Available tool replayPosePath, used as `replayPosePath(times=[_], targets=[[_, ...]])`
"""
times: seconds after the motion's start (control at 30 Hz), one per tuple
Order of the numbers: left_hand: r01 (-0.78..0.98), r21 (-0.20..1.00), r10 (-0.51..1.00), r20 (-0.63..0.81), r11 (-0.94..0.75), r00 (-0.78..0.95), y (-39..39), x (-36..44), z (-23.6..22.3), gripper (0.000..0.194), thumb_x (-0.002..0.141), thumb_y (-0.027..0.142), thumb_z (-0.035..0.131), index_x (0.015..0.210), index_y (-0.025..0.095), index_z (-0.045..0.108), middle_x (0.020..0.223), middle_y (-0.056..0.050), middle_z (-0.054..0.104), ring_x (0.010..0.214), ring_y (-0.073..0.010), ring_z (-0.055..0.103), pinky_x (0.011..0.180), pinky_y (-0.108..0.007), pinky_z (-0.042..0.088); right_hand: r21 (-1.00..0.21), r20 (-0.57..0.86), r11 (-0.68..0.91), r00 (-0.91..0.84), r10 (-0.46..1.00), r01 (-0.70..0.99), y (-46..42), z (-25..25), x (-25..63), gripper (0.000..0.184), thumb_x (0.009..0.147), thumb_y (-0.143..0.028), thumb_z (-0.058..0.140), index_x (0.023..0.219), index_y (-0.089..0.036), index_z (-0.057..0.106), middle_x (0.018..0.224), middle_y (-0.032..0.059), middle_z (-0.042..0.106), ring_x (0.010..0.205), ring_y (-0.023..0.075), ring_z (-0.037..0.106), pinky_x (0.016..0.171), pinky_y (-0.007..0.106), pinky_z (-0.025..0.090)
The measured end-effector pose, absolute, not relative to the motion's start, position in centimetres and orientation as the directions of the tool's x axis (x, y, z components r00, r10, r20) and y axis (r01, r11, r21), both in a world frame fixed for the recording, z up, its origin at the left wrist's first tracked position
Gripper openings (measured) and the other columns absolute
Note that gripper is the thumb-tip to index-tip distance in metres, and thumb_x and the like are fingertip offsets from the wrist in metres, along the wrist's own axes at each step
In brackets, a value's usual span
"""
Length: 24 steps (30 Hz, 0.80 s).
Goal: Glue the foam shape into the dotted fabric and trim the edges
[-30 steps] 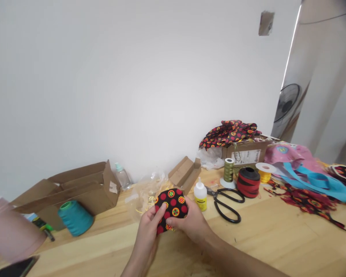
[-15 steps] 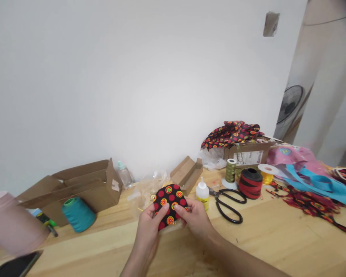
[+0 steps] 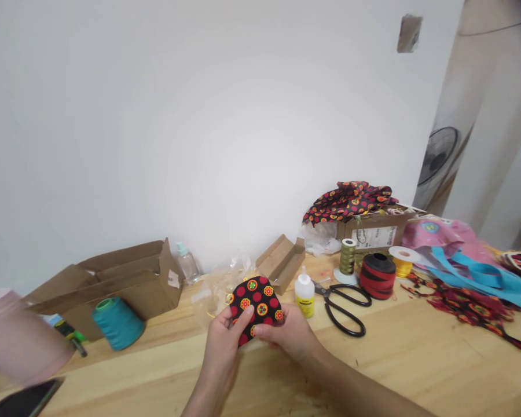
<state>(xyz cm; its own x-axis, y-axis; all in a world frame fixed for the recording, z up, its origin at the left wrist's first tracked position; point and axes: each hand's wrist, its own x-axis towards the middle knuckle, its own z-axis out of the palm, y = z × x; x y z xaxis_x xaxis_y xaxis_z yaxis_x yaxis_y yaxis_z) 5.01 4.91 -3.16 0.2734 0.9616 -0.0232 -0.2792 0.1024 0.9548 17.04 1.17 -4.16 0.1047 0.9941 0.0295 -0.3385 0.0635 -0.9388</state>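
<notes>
We're pinching the patterned fabric piece [image 3: 263, 295] over the wooden table [image 3: 156, 370], thumbs on its face: left hand [image 3: 226, 336] gripping the left edge, right hand [image 3: 296, 333] the lower right. White-and-yellow bottle [image 3: 304, 296] is standing just beyond the right hand, scissors [image 3: 327, 293] lying beside it.

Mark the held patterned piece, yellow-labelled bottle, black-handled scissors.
Patterned piece [image 3: 259, 301]: head view, middle of its printed face.
Yellow-labelled bottle [image 3: 304, 302]: head view, on the label.
Black-handled scissors [image 3: 327, 293]: head view, near the pivot.
</notes>
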Motion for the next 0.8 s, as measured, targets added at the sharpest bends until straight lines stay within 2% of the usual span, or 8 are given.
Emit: replayPosePath(times=[0.1,0.23,0.33,0.4,0.47,0.67,0.8], targets=[[-0.279,0.954,0.965,-0.034,0.109,0.259,4.9,5.07,-3.15,0.025,0.061,0.025,0.07,0.081,0.011,0.065,0.069,-0.008,0.071,0.066,-0.0197,0.065,0.063,-0.029,0.052,-0.931,0.048,0.075,0.084,0.995,-0.357,1.1,-4.14,17.01,0.027,0.043,-0.026,0.078,0.063,-0.015,0.063,0.054,-0.0042,0.06,0.044,0.0068,0.045,0.042,0.019,0.033],[-0.283,0.953,0.964,-0.035,0.111,0.262,5.05,5.14,-3.23,0.024,0.062,0.025,0.07,0.081,0.011,0.065,0.07,-0.007,0.072,0.067,-0.0196,0.065,0.065,-0.03,0.052,-0.936,0.067,0.089,0.075,0.995,-0.342,1.17,-4.19,16.98,0.031,0.042,-0.027,0.079,0.065,-0.015,0.063,0.054,-0.0045,0.059,0.045,0.0069,0.045,0.046,0.02,0.036],[-0.289,0.951,0.962,-0.028,0.109,0.271,5.1,5.1,-3.25,0.024,0.062,0.025,0.07,0.081,0.011,0.065,0.072,-0.007,0.072,0.069,-0.0196,0.065,0.068,-0.03,0.051,-0.949,0.066,0.103,0.131,0.989,-0.299,1.33,-4.3,16.93,0.034,0.05,-0.043,0.073,0.06,-0.015,0.058,0.047,-0.0052,0.056,0.039,0.0062,0.042,0.041,0.019,0.034],[-0.296,0.949,0.962,-0.024,0.107,0.273,5.06,5.05,-3.2,0.023,0.063,0.025,0.069,0.08,0.011,0.065,0.073,-0.007,0.071,0.07,-0.0195,0.065,0.07,-0.03,0.05,-0.958,0.056,0.1,0.166,0.985,-0.267,1.43,-4.38,16.92,0.043,0.058,-0.057,0.06,0.053,-0.016,0.05,0.038,-0.0053,0.051,0.032,0.0057,0.038,0.036,0.019,0.03],[-0.303,0.947,0.962,-0.023,0.109,0.271,5.0,5.0,-3.12,0.023,0.063,0.025,0.069,0.08,0.011,0.065,0.073,-0.007,0.071,0.071,-0.0192,0.065,0.071,-0.029,0.05,-0.965,0.048,0.09,0.17,0.984,-0.247,1.47,-4.4,16.93,0.049,0.061,-0.065,0.051,0.05,-0.018,0.045,0.034,-0.004,0.051,0.028,0.0061,0.037,0.033,0.019,0.029],[-0.315,0.942,0.961,-0.027,0.116,0.276,5.02,4.88,-2.71,0.021,0.062,0.026,0.069,0.076,0.011,0.066,0.07,-0.007,0.072,0.066,-0.0178,0.065,0.066,-0.026,0.05,-0.969,0.066,0.101,0.158,0.985,-0.227,1.36,-4.1,16.95,0.058,0.062,-0.071,0.043,0.053,-0.014,0.052,0.044,0.0006,0.056,0.034,0.0068,0.043,0.037,0.02,0.034],[-0.311,0.942,0.951,-0.024,0.125,0.309,4.85,4.94,-2.53,0.021,0.063,0.024,0.069,0.078,0.011,0.067,0.071,-0.007,0.072,0.068,-0.0193,0.066,0.065,-0.027,0.051,-0.97,0.056,0.1,0.195,0.979,-0.223,1.18,-3.71,16.96,0.056,0.06,-0.07,0.046,0.053,-0.015,0.05,0.041,-0.0021,0.051,0.033,0.0074,0.041,0.036,0.02,0.033]])
